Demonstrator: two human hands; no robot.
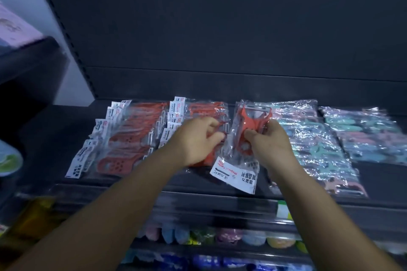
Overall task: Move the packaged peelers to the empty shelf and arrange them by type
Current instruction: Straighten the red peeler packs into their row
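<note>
On the dark shelf (55, 138) lie overlapping rows of packaged peelers. Red ones fill the left row (123, 136) and a second red row (196, 112) beside it. Pastel pink and teal packs (308, 138) cover the right side, with another pastel pile (365, 132) at far right. My right hand (271, 145) pinches one red peeler pack (244, 138) in clear plastic, its white label hanging toward me. My left hand (198, 138), fingers curled, rests on the second red row; I cannot make out whether it grips a pack.
The shelf's dark back panel (220, 39) rises behind the packs. Below the front edge, lower shelves hold colourful round items (220, 237) and blue packages (209, 262). Yellow goods (33, 215) sit lower left. A neighbouring shelf unit (26, 68) stands at left.
</note>
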